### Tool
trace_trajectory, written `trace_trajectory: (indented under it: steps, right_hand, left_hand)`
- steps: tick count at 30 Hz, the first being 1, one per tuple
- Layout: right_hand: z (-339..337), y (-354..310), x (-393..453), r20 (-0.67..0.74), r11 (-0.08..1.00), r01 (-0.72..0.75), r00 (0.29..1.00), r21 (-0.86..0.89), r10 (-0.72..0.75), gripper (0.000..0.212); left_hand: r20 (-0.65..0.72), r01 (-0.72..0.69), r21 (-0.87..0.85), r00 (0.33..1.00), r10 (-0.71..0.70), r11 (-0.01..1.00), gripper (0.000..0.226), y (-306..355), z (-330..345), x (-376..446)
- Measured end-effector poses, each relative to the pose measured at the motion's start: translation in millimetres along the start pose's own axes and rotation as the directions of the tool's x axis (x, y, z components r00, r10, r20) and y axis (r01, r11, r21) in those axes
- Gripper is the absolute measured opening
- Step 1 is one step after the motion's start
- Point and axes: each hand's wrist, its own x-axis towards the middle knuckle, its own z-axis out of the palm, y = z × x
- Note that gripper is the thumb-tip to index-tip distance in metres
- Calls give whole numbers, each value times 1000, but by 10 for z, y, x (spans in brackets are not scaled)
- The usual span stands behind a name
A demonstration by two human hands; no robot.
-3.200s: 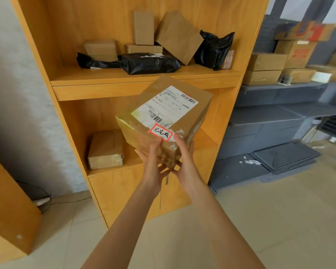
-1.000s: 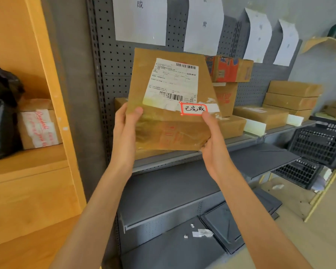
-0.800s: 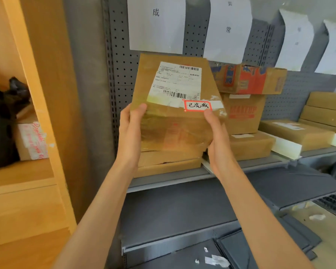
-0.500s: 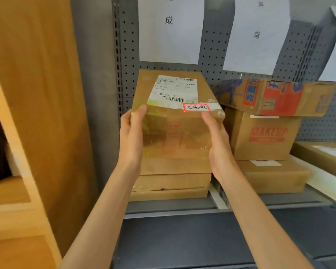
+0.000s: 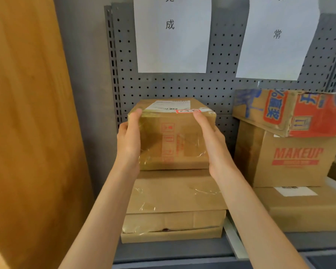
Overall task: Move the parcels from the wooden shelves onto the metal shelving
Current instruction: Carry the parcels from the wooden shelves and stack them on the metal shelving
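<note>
Sitting atop the stacked boxes (image 5: 175, 197), the parcel (image 5: 173, 136) has pegboard (image 5: 217, 88) at 12 o'clock, MAKEUP box (image 5: 291, 158) at 3. Left hand (image 5: 128, 144) and right hand (image 5: 211, 140) clasp its sides, fingers extended upward.

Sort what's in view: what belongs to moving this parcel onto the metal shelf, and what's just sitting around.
In the job:
- taped parcel, held at its sides
- left hand
- right hand
- flat boxes stacked under it
- metal shelf

Just there:
- MAKEUP box
- red and blue carton
- paper signs
- wooden panel

parcel label (image 5: 170, 106) text blurred, unreadable
</note>
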Motion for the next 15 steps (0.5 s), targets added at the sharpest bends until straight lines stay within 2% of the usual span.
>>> trace_trajectory:
  steps: [4, 15]
  right_hand:
    - [8, 43, 103, -10, 1000, -7, 1000, 8, 7, 46]
    - [-19, 92, 133, -24, 1000, -5, 1000, -17, 5, 45]
  left_hand:
    - [-43, -28, -1, 999, 28, 1000, 45, -63, 48, 106]
    - [-49, -29, -1, 998, 29, 1000, 63, -75, 56, 98]
